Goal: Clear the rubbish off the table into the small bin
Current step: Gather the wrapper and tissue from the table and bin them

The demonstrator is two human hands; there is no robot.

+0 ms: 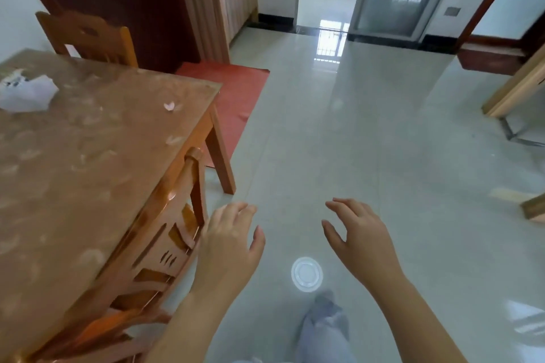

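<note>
A wooden table (88, 171) with a shiny patterned cover fills the left. On its far left lies a crumpled white plastic bag (26, 93). A small pale scrap (169, 106) lies near the table's far right corner. On the floor between my arms lies a round clear plastic lid (306, 273). My left hand (228, 240) hovers beside the chair back, fingers relaxed, holding nothing. My right hand (358, 234) hovers over the floor, fingers loosely spread, empty. No bin is in view.
A wooden chair (174, 233) is pushed against the table's near side; another chair (88, 35) stands at the far end. A red mat (236, 91) lies by the door. My foot (324, 324) is on the grey tiled floor (383, 156). Wooden furniture stands at right.
</note>
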